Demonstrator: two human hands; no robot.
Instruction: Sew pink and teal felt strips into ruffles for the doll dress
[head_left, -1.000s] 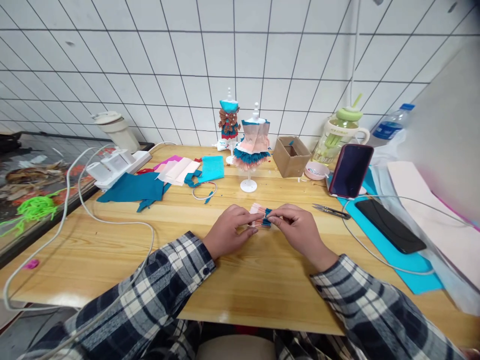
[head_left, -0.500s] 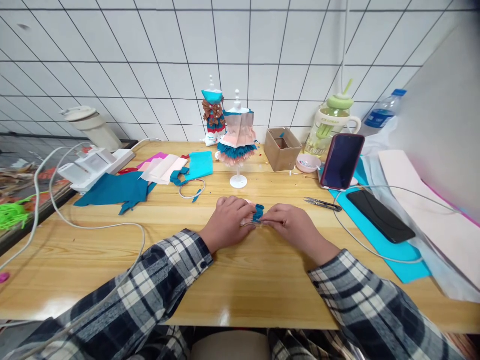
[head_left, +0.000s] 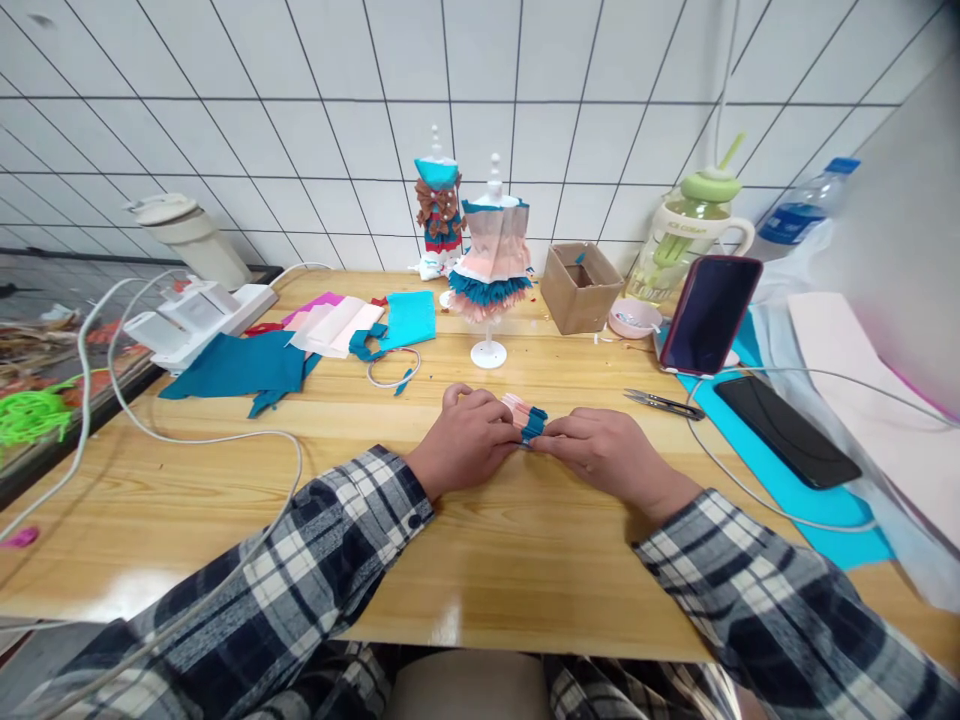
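Between my hands, low over the wooden table point(head_left: 480, 560), is a small gathered strip of pink and teal crepe paper point(head_left: 531, 418). My left hand point(head_left: 474, 440) is closed on its left, pink end. The fingertips of my right hand point(head_left: 592, 450) pinch its teal end and lower edge; whether they also hold something thin there I cannot make out. Behind the hands a miniature dress form point(head_left: 491, 270) stands upright, dressed in a pink bodice and a ruffled teal and pink skirt. To the right lie thread snips point(head_left: 664, 403), apart from my right hand.
Paper scraps point(head_left: 240, 368) and a power strip point(head_left: 199, 320) with a trailing white cable lie left. A second dress form point(head_left: 439, 210), a cardboard box point(head_left: 581, 290) and a pink dish point(head_left: 634, 318) stand behind. At right are a propped phone point(head_left: 709, 315), a black phone point(head_left: 787, 430) and a drink jug point(head_left: 686, 235).
The view has shifted slightly, so everything sits a little differently in frame. The fingers of my left hand have moved on the strip, and more of its pink part shows.
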